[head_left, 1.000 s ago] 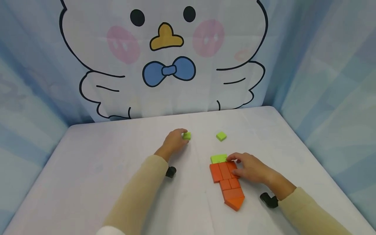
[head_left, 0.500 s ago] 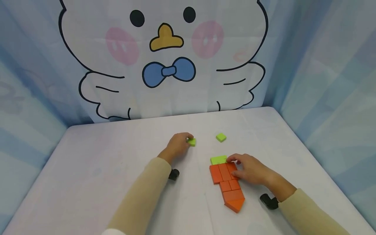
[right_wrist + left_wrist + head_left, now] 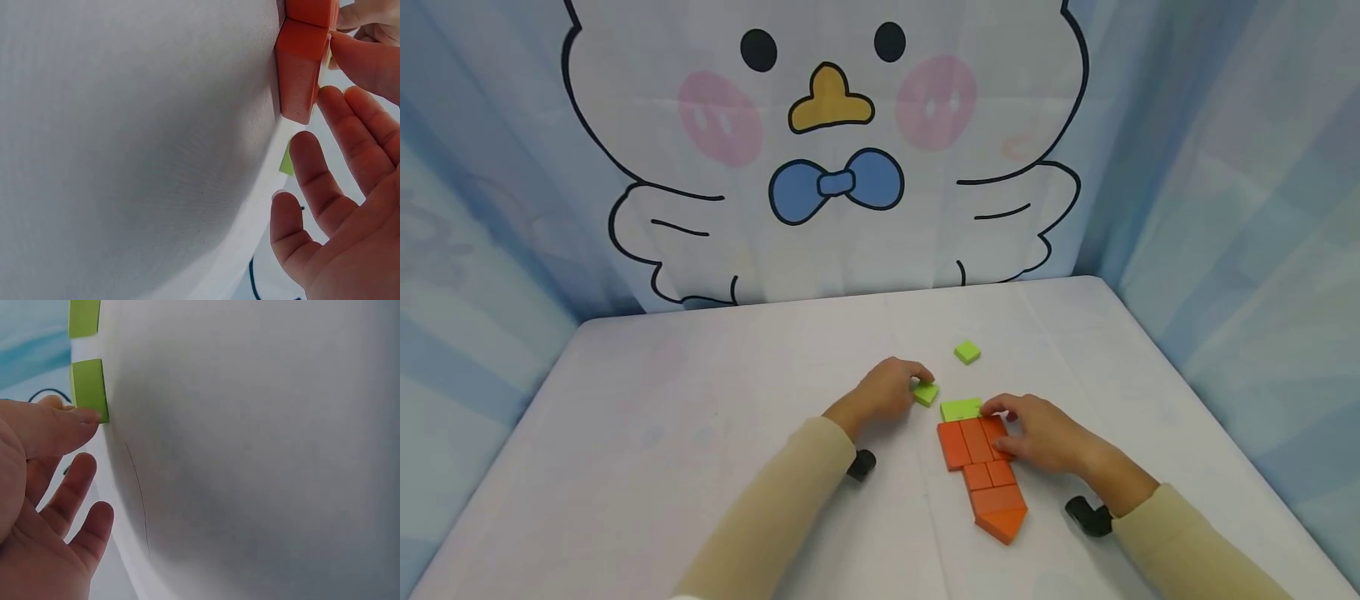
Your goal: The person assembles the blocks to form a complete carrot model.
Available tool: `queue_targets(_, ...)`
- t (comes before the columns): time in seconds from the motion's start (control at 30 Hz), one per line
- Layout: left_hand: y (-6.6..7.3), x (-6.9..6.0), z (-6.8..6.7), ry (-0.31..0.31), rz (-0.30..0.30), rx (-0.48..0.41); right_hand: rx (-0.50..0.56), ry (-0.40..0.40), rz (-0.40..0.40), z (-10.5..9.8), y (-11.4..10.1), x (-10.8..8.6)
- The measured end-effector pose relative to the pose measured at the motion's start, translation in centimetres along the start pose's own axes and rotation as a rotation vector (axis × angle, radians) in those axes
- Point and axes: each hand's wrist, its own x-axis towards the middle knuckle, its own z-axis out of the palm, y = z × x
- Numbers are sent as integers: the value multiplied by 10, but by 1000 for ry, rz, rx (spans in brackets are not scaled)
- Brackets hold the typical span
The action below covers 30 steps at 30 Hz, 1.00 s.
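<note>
My left hand (image 3: 886, 390) pinches a small green block (image 3: 927, 394) between thumb and fingertips. In the left wrist view the green block (image 3: 90, 390) stands out past the thumb tip. Several orange blocks (image 3: 997, 497) lie joined in a shape with a wide top and a pointed near end. A green strip (image 3: 958, 409) touches the shape's far edge; I cannot tell whether it is one block or two. Across the right edge of that shape reaches my right hand (image 3: 1043, 432), its fingertips touching the blocks. In the right wrist view its fingers are loosely extended beside an orange block (image 3: 300, 72).
One loose green block (image 3: 967, 352) lies farther back on the white table (image 3: 662, 467). A curtain with a cartoon figure (image 3: 835, 250) hangs behind the table's far edge, and pale blue curtains (image 3: 1240, 208) flank both sides.
My left hand has carried the small green block to the right and nearer, close to the green strip. The right hand stays at the orange blocks.
</note>
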Motion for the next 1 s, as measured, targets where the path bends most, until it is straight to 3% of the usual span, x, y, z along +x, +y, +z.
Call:
queue_targets(0.23, 4, -2, 8, 5, 49, -4, -11, 0, -2, 0, 2, 0)
queue_targets(0.7, 7, -7, 13, 11, 30, -16, -10, -5, -10, 1, 0, 0)
queue_targets(1.0, 12, -16, 12, 28, 63, -4, -11, 0, -14, 0, -1, 0)
